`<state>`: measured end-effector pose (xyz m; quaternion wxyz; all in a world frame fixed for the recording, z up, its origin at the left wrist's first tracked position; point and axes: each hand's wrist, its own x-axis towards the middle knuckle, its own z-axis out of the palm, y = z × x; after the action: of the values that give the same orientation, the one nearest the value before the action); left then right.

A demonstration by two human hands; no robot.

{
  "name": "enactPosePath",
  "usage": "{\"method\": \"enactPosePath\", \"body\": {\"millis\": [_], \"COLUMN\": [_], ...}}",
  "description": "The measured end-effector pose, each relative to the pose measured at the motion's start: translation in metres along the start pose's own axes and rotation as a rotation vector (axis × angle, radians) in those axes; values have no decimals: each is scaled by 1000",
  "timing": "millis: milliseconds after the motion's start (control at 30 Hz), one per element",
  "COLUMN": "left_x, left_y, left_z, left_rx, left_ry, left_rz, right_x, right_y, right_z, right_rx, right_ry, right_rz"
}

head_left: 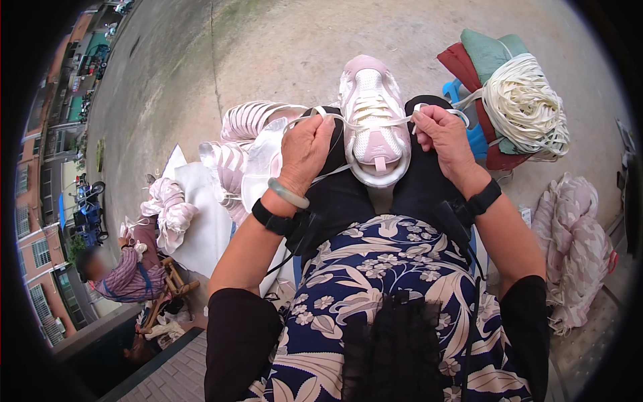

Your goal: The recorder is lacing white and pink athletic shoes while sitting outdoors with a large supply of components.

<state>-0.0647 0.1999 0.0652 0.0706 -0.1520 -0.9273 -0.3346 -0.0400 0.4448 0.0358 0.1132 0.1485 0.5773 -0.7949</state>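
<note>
Pink-and-white sneaker point(372, 114) sits sole-down on the person's lap, toe pointing away, between the knees. Left hand point(305, 151) is clenched on one end of a white lace point(348, 124); right hand point(445, 137) pinches the other end between thumb and fingers point(429, 124). Lace runs taut across the shoe's upper from hand to hand.

Progress, as a judgement: lacing looks well along. White lace already crisscrosses the eyelet rows on the upper, and both free ends are out to the sides near the ankle opening. What looks left is the last eyelets or the tie-off (can't tell which, hands cover the ends).

Surroundings: stack of similar pink striped shoes point(244, 144) just left of the left hand, partly in clear wrapping. Big hank of cream laces point(526, 104) sits on folded red and green cloth at upper right, well apart from the shoe. Bundled pink patterned fabric point(573, 248) at right. Another person point(124, 275) sits lower left, working on something pale.

Hard to make out:
- lace tips and any knot, hidden inside both fists
- shoe's heel, hidden behind the tongue and collar
- what the other person holds, too small
- the seat under the person, covered by the floral dress point(375, 288)
- the right edge, where fisheye bends everything
</note>
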Motion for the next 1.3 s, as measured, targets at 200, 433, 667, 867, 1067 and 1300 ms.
{"method": "enactPosePath", "body": {"millis": [200, 433, 667, 867, 1067, 1300], "left_x": [-13, -9, -7, -8, -13, -5], "left_y": [-1, 6, 7, -2, -1, 4], "left_z": [0, -4, -2, 4, 3, 20], "left_rx": [-476, -1043, -1231, -1127, -848, -769], "left_ry": [-131, -189, -285, -305, -269, -124], "left_rz": [-465, -717, -787, -785, -673, -556], "right_x": [6, 7, 11, 16, 14, 17], "right_y": [9, 8, 11, 19, 8, 16], "right_z": [4, 12, 15, 15, 21, 16], "right_rx": [-57, -119, -173, -521, -860, -641], "right_ry": [-87, -40, -35, -5, -10, -47], "right_rz": [-92, -140, -221, -461, -765, -458]}}
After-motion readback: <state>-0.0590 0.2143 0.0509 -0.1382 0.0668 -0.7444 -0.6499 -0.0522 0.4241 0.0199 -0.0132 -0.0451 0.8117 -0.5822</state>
